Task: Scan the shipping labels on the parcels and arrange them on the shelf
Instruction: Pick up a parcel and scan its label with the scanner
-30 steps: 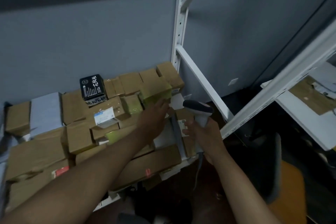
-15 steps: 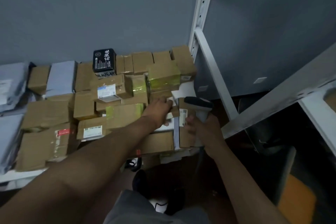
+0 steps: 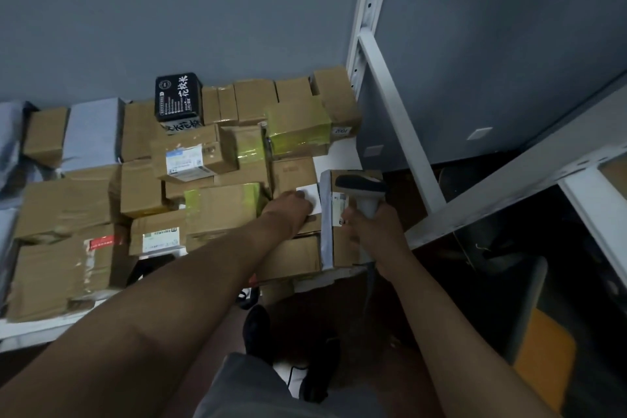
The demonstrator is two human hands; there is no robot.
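A white shelf [image 3: 40, 327] is packed with brown cardboard parcels. My left hand [image 3: 288, 210] rests on a small brown parcel with a white label [image 3: 307, 200] near the shelf's right end, fingers curled over its top. My right hand [image 3: 375, 226] grips the handle of a grey and black barcode scanner [image 3: 361, 187]. The scanner's head sits over an upright parcel with a label on its side [image 3: 336, 214], which my right fingers also touch.
A black box with white writing [image 3: 178, 97] stands at the back of the pile. Grey mailer bags [image 3: 10, 153] lie at the left. White shelf uprights and braces [image 3: 390, 105] stand at the right. My black shoes [image 3: 258, 332] and an orange object [image 3: 543, 356] are on the floor.
The camera has tilted further down, showing my legs and shoes. My left hand has moved down from the green-taped box onto the small labelled parcel. My right hand keeps holding the scanner.
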